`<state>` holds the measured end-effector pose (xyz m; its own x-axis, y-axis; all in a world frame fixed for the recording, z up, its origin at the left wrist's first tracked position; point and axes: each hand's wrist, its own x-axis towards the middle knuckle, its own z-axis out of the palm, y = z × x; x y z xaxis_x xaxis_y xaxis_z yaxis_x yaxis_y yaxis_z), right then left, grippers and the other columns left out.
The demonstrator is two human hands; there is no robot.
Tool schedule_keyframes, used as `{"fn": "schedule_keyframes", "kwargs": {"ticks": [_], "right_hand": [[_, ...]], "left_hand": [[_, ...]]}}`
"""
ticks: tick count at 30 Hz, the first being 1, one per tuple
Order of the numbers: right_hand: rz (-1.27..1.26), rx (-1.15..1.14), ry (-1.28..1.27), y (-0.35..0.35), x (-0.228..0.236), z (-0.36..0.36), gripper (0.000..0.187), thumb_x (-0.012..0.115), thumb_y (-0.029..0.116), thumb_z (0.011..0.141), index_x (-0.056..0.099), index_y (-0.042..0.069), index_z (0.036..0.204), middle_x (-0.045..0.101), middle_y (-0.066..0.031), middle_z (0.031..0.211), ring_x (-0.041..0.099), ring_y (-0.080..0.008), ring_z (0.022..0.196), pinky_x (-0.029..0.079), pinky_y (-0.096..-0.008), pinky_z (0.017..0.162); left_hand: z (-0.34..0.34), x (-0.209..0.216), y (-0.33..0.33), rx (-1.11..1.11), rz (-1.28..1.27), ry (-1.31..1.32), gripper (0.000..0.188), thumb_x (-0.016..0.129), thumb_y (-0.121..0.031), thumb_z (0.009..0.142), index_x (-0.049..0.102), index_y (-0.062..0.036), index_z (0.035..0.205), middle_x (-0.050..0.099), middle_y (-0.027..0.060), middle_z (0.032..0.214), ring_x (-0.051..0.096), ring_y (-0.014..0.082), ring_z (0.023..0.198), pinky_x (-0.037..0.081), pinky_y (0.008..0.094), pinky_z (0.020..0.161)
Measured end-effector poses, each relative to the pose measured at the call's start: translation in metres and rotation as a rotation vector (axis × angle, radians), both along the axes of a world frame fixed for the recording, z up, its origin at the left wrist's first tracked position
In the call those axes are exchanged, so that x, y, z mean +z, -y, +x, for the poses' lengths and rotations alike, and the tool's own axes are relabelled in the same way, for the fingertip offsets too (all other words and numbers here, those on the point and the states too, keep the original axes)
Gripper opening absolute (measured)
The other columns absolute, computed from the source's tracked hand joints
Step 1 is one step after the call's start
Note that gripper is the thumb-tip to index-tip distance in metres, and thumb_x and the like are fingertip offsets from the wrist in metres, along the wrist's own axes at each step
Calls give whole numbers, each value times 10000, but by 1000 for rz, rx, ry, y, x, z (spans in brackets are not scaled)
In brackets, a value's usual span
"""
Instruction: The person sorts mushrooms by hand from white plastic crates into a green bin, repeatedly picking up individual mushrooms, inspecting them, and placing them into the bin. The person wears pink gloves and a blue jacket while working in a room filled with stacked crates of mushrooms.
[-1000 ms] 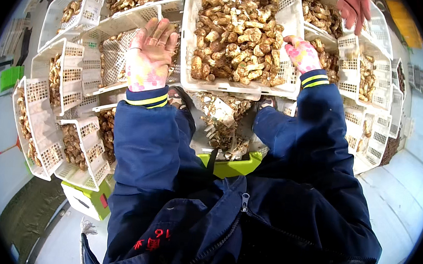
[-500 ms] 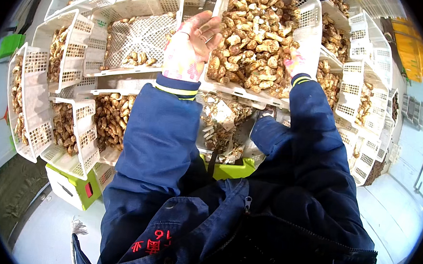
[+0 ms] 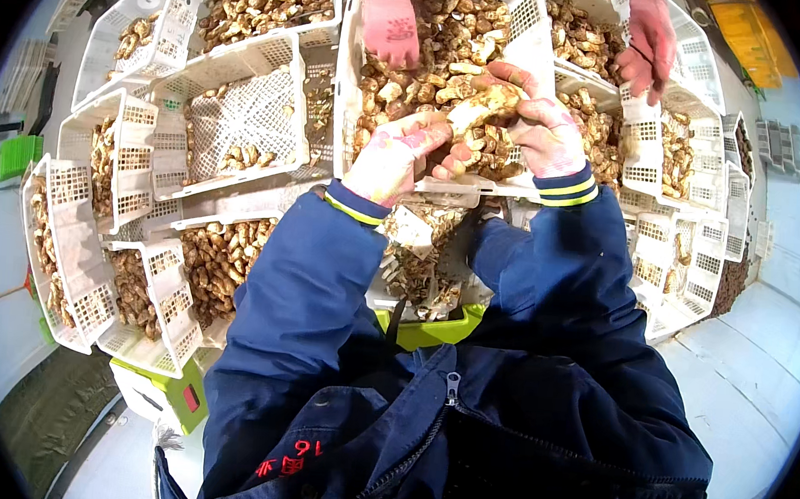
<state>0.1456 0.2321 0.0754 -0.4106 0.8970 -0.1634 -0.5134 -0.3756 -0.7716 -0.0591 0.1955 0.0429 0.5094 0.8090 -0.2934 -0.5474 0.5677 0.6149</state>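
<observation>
Over the near part of a white plastic crate (image 3: pixel 346 107) full of brown, knobbly mushrooms (image 3: pixel 420 89), both my hands meet on one thick, pale-stemmed mushroom (image 3: pixel 484 110). My right hand (image 3: pixel 552 141) has its fingers curled round the right end. From the left, my left hand (image 3: pixel 389 161) grips the other end between thumb and fingers. Both hands wear light, stained gloves with bare fingers showing. A co-worker's pink-gloved hand (image 3: pixel 389 24) reaches into the same crate at its far left. That person's other hand (image 3: pixel 649 44) hangs above the crates on the right.
Several white perforated crates surround me, including a sparsely filled one (image 3: pixel 242 113) at left and a stack (image 3: pixel 693 168) at right. Below my hands, a bin (image 3: pixel 431 331) with a lime-green front holds trimmings (image 3: pixel 427 261). A green-and-white box (image 3: pixel 167 395) stands lower left.
My left hand, open over the crate's left rim before, has moved right and closed. My right hand has come inward, and both now hold a mushroom. A co-worker's two gloved hands have come into view.
</observation>
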Motion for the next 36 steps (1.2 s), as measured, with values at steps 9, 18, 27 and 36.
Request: {"fn": "schedule_keyframes", "kwargs": {"ticks": [9,18,27,36], "right_hand": [[-188,-195,249,15,-18,-18,314,610,207,853,556,35,1110,605,-38,1006,581,-128,881,494,-286,736],[-6,-75,88,10,-6,-3,365,468,115,894,483,-34,1227,615,-88,1053,586,-164,961,465,-294,845],[-151,135,-281,7,-20,-5,479,422,23,818,409,-18,1295,523,-125,1220,536,-232,1056,423,-356,912],[412,-68,655,-7,-38,9,446,453,104,806,476,-18,1234,581,-127,1147,538,-180,1064,403,-275,911]], "left_hand": [[35,-1,-2,349,447,-641,341,625,-23,798,550,18,1128,625,51,805,562,113,675,468,234,655],[16,22,-4,291,267,-553,283,490,-229,926,588,-7,1071,582,17,688,507,69,567,393,187,543],[18,13,0,12,-14,-7,478,396,-399,953,495,27,1143,625,143,875,598,169,661,461,257,586],[9,-9,-6,172,87,-378,377,604,-116,843,502,33,1174,621,82,940,578,113,730,454,226,633]]}}
